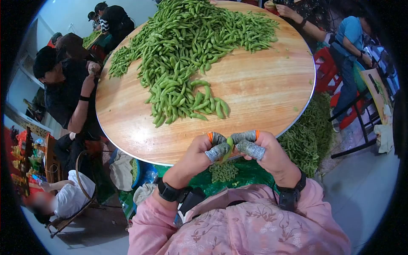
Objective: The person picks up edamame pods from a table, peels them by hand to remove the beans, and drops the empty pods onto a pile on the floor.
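The left hand [196, 152] and the right hand [271, 152] are jointly pinching one green pod [229, 143] through grey finger covers [216, 152], holding it by the near edge of the round table [263, 97]. A pod pile [182, 51] is lying across the tabletop; loose beans [223, 171] are resting below.

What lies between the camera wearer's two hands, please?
In the head view, one green pod lies between the left hand and the right hand.

The bench [263, 85], upper centre, looks like smooth, glossy wood, the 4 finger covers [250, 149] at centre rough knitted cloth, and the green sheet [204, 180] at lower centre shiny plastic.
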The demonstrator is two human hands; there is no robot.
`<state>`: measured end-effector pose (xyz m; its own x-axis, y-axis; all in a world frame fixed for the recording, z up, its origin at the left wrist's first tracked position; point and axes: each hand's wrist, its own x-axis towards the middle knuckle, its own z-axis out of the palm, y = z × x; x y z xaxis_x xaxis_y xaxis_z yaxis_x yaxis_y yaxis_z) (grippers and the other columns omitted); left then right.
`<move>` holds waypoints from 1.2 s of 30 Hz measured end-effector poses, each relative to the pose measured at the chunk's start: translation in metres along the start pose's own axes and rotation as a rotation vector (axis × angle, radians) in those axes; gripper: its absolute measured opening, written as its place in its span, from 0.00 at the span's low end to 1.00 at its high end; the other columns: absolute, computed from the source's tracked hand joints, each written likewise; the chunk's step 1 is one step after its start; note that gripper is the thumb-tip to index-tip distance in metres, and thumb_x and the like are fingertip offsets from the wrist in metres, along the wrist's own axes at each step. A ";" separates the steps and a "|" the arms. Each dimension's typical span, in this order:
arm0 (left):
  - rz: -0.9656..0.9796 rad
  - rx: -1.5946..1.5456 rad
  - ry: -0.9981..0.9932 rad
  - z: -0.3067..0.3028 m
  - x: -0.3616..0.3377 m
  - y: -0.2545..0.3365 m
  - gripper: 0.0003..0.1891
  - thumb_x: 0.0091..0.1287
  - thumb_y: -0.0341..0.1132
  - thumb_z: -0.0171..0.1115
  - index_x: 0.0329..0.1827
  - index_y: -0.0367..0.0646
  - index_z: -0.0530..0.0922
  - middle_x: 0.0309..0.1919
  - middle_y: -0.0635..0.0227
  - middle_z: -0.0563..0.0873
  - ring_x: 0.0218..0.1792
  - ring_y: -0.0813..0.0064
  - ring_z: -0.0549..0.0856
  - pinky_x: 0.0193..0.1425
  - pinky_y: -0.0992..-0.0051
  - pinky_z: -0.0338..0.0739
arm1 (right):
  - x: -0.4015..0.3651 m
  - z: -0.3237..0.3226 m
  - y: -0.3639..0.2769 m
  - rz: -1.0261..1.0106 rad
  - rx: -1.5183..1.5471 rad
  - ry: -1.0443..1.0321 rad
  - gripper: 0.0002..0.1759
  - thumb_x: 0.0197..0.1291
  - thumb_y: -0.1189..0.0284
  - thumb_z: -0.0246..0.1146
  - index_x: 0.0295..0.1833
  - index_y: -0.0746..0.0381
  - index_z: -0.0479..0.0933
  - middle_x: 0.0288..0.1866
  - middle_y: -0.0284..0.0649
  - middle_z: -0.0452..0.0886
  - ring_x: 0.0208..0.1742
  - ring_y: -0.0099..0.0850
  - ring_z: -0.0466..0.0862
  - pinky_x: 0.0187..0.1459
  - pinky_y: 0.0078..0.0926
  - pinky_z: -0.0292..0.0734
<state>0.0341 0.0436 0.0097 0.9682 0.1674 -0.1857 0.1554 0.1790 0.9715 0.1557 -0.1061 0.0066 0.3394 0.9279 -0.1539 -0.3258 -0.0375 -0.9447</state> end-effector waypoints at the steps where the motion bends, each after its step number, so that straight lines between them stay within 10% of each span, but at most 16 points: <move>1: -0.007 0.077 -0.015 -0.002 0.001 0.001 0.07 0.62 0.32 0.55 0.35 0.37 0.75 0.26 0.78 0.76 0.26 0.89 0.70 0.29 0.87 0.65 | 0.001 0.002 0.000 0.000 -0.001 0.000 0.13 0.57 0.76 0.56 0.47 0.69 0.72 0.34 0.30 0.77 0.33 0.17 0.74 0.36 0.14 0.70; 10: 0.375 0.050 0.224 -0.002 0.008 -0.017 0.07 0.59 0.27 0.56 0.38 0.34 0.75 0.31 0.71 0.80 0.34 0.84 0.76 0.41 0.82 0.71 | 0.014 0.013 0.011 -0.096 -0.069 0.025 0.14 0.54 0.78 0.57 0.48 0.67 0.71 0.32 0.30 0.77 0.33 0.16 0.73 0.35 0.13 0.69; 16: 0.299 -0.042 0.195 0.008 0.000 -0.016 0.07 0.59 0.28 0.56 0.38 0.35 0.75 0.33 0.70 0.80 0.34 0.83 0.77 0.40 0.83 0.71 | 0.012 0.011 0.011 -0.109 -0.130 -0.056 0.07 0.54 0.78 0.57 0.38 0.69 0.75 0.33 0.30 0.78 0.34 0.15 0.72 0.36 0.16 0.69; 24: 0.313 0.382 0.228 -0.002 -0.009 -0.004 0.07 0.62 0.33 0.52 0.33 0.38 0.74 0.27 0.77 0.75 0.29 0.87 0.71 0.34 0.84 0.66 | 0.001 0.002 -0.006 -0.452 -1.020 0.037 0.08 0.40 0.79 0.58 0.31 0.64 0.75 0.26 0.48 0.74 0.31 0.48 0.74 0.33 0.38 0.70; 31: 0.237 0.605 0.544 -0.027 0.002 -0.012 0.07 0.61 0.25 0.48 0.39 0.36 0.74 0.26 0.77 0.74 0.27 0.86 0.69 0.32 0.86 0.65 | -0.003 -0.017 0.010 -0.341 -0.865 0.216 0.09 0.46 0.79 0.58 0.36 0.66 0.76 0.28 0.47 0.77 0.30 0.41 0.78 0.33 0.29 0.72; 36: 0.298 0.714 0.409 -0.014 -0.015 -0.008 0.09 0.59 0.22 0.48 0.40 0.35 0.74 0.25 0.73 0.75 0.28 0.83 0.71 0.35 0.83 0.68 | -0.020 -0.034 0.016 -0.181 -0.649 0.387 0.11 0.49 0.78 0.60 0.40 0.70 0.76 0.33 0.41 0.81 0.33 0.24 0.78 0.37 0.21 0.73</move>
<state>0.0156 0.0532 0.0024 0.8630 0.4699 0.1853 0.1254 -0.5546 0.8226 0.1740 -0.1376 -0.0151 0.6611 0.7491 0.0416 0.3058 -0.2184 -0.9267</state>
